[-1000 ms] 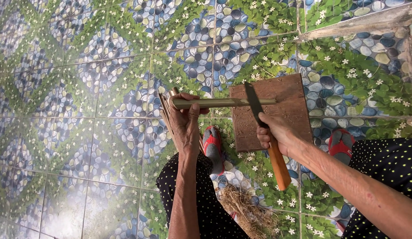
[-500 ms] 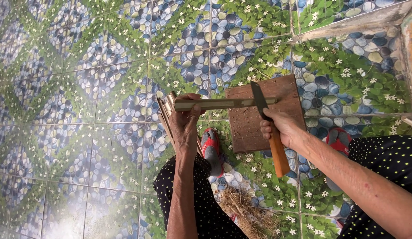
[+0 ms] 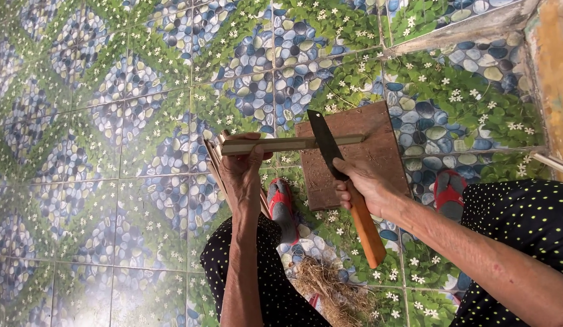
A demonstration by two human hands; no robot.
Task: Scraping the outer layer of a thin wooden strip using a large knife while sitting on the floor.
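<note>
Tiled floor (image 3: 112,181), board (image 3: 384,130) mid-frame. Left hand (image 3: 242,175) clamped on stick (image 3: 293,144), right hand (image 3: 360,184) fisted round knife (image 3: 330,151) (blade crossing stick). Likely risks: blade skidding toward thumb, stick splitting crooked.

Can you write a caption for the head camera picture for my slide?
Left hand holds a bamboo strip over a wooden board while the right hand sets a knife across it.
</note>
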